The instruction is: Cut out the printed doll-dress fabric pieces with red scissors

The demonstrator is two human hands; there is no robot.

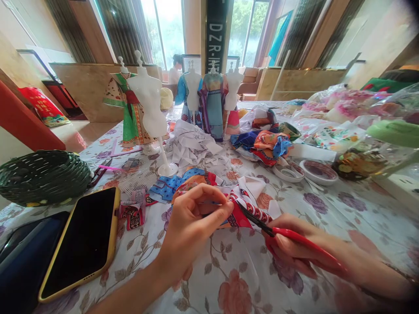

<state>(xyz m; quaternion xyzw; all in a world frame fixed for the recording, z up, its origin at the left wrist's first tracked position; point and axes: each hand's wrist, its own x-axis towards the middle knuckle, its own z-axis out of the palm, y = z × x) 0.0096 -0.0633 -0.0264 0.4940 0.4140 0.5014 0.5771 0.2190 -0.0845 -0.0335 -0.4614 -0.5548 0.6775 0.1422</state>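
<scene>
My left hand pinches the edge of a piece of printed fabric in red, white and orange. My right hand grips scissors with red handles and dark blades. Their tips lie at the fabric's edge, close to my left fingertips; whether the blades are fully closed I cannot tell. A blue starred part of the cloth spreads out behind my left hand. White paper or backing shows along the fabric's far side. Part of the cloth is hidden behind my left fingers.
A bare white mannequin stands behind the cloth, near a mannequin in a green dress. White scraps are heaped mid-table. A yellow-cased phone and dark green basket lie left; tape rolls lie right. A person is in the background.
</scene>
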